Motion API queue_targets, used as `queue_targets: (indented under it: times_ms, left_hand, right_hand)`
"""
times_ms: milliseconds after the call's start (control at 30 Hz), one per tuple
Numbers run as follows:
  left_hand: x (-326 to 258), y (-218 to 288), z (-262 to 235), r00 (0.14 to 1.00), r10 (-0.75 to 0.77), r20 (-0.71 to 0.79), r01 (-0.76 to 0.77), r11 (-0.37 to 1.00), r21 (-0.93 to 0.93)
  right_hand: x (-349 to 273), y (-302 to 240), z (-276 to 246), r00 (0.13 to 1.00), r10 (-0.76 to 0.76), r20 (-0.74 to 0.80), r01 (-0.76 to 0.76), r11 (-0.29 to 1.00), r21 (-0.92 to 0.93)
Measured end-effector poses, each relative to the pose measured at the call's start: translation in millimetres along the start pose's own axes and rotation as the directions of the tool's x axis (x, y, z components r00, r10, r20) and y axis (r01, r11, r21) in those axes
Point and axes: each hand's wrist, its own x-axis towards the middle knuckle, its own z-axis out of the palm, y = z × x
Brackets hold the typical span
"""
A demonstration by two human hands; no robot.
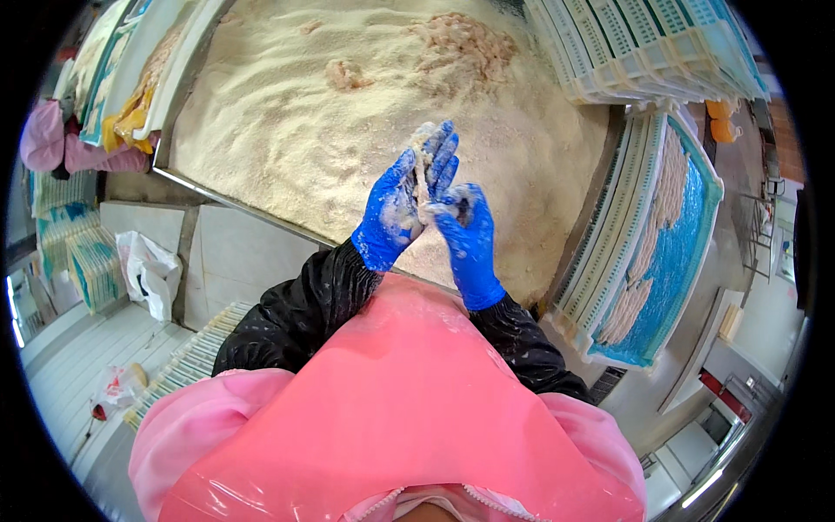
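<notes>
Both my hands wear blue gloves dusted with crumbs. My left hand (393, 209) and my right hand (465, 230) are pressed together around a breaded piece of food (424, 165), held upright between the palms above a large metal table (222, 202) heaped with pale breadcrumbs (287, 113). More pinkish pieces (465, 43) lie in the crumbs at the far side, and one small lump (345, 75) sits nearer the middle.
A blue-lined tray (674, 252) with rows of breaded strips stands at the right. Stacked white and blue trays (644, 43) sit at the top right, more trays (130, 61) at the top left. A person's pink sleeve (43, 135) shows at the far left. White bags (150, 271) lie on the tiled floor.
</notes>
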Motion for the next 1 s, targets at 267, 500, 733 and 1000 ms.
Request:
queue_targets:
  times_ms: [267,500,733,1000]
  left_hand:
    - [-14,-76,7,0.991,0.016,0.131,-0.125,0.449,0.885]
    - [-6,-115,8,0.994,0.102,-0.025,-0.086,0.930,0.357]
    - [-11,-149,27,0.999,0.051,0.001,-0.043,0.830,0.556]
    - [-4,-216,72,0.991,0.024,0.133,-0.132,0.365,0.921]
  right_hand:
    - [0,23,-24,0.967,-0.245,-0.073,0.244,0.969,-0.028]
    - [-3,21,-48,1.000,-0.015,-0.025,0.026,0.811,0.584]
    - [-13,10,-87,0.991,-0.129,-0.037,0.133,0.981,0.138]
    - [-42,-34,-140,0.989,-0.050,-0.142,0.119,0.839,0.531]
